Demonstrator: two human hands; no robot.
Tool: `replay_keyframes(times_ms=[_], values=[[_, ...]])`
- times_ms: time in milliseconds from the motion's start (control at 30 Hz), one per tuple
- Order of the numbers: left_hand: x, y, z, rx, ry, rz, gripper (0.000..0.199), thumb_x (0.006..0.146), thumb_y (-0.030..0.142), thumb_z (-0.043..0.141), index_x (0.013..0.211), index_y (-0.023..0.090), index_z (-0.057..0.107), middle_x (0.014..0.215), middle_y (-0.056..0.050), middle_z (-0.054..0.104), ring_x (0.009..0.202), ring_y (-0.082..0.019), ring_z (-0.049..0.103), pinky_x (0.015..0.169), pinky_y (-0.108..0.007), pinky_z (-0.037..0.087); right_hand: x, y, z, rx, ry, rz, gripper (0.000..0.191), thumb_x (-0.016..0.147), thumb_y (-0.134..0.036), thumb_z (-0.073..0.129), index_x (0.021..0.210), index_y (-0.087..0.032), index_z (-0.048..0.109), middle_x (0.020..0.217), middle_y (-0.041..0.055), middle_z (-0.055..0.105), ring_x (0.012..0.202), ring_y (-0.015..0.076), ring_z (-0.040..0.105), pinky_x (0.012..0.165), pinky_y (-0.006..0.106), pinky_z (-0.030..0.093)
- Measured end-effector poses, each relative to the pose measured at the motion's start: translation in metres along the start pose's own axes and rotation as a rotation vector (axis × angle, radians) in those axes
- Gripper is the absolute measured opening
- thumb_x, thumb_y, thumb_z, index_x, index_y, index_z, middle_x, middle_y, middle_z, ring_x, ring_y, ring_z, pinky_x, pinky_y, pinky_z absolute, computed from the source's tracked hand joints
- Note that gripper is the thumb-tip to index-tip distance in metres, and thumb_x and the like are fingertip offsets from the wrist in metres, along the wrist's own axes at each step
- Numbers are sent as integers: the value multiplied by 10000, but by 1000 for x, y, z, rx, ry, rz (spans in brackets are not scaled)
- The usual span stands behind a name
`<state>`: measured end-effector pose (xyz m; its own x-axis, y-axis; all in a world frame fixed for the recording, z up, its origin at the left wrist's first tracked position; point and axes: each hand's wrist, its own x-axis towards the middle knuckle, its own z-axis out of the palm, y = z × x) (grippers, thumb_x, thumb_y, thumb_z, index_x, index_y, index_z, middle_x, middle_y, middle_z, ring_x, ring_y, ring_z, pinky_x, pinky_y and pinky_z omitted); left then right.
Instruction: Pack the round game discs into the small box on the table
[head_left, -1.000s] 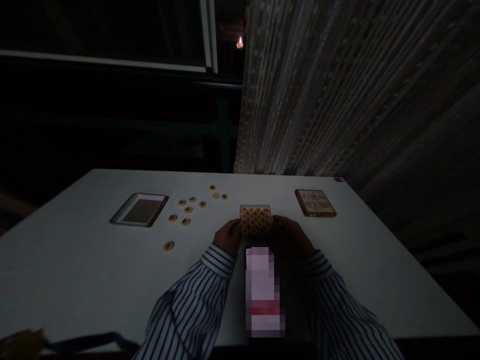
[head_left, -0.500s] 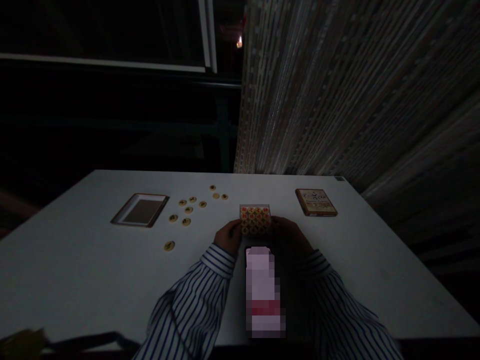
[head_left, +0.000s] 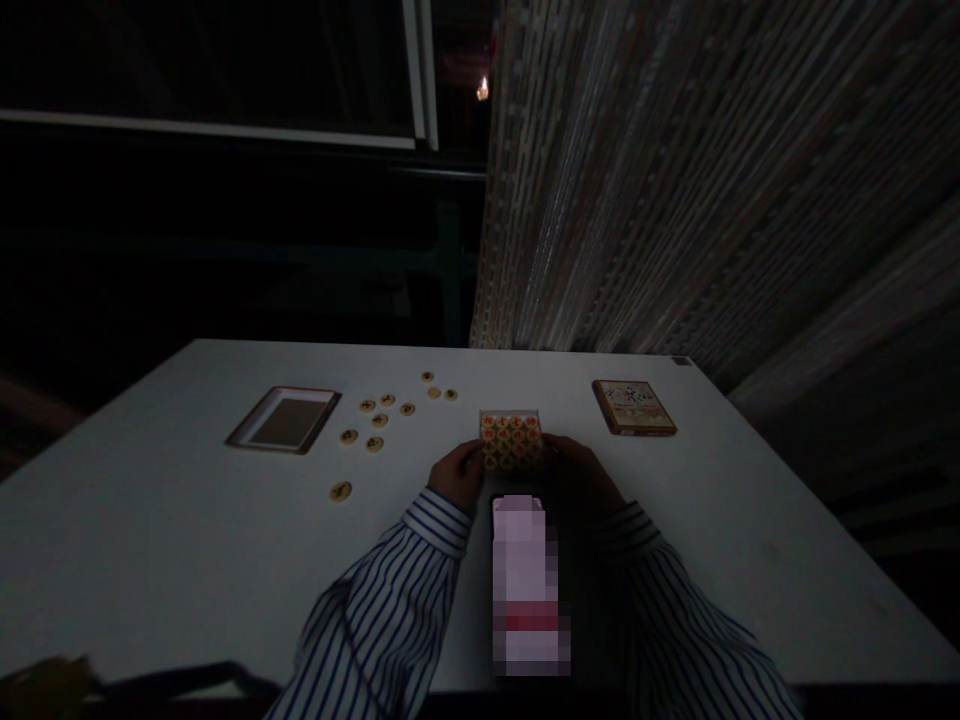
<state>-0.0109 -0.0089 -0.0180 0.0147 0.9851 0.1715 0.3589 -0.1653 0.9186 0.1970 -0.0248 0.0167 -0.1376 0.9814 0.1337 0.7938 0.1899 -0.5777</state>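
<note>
Between my hands is a small clear plastic box (head_left: pixel 510 412) packed with rows of round Chinese chess pieces (head_left: pixel 511 443), marked in red and dark characters. My left hand (head_left: pixel 457 473) grips its left side, fingers closed at the edge. On the opposite side my right hand (head_left: pixel 581 470) holds the box too, though its fingers are dark and partly lost in shadow. Directly below the box lies a phone (head_left: pixel 521 560) with a lit, blurred screen. Several loose chess pieces (head_left: pixel 375 443) are scattered left of my hands.
An open, shallow box tray (head_left: pixel 255 447) lies at the left of the white table (head_left: pixel 187 560). Toward the right is a flat printed box lid (head_left: pixel 634 405). A string curtain (head_left: pixel 555 200) hangs behind the table's far edge. The room is dim.
The view has shifted very slightly. Both hands stay on the box, and the loose pieces lie as before.
</note>
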Motion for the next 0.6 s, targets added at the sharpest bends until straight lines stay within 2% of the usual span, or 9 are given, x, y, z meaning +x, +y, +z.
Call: replay_keyframes(times_ms=[267,600], values=[[1,-3,1,5,14,10,243,770,254,515,950,166,653,907,-68,702,856,-179,644,806,-328,506,-2,1,1,0,7,-21,356,851,-196,380,1158,-156,556,1100,98,625,999,177,578,862,298,451],[4,-7,0,19,33,6,233,761,249,512,924,163,655,857,-60,702,806,-168,642,760,-306,509,2,16,6,43,237,35,331,822,-258,394,1034,-136,617,1018,114,660,919,193,613,806,328,485]])
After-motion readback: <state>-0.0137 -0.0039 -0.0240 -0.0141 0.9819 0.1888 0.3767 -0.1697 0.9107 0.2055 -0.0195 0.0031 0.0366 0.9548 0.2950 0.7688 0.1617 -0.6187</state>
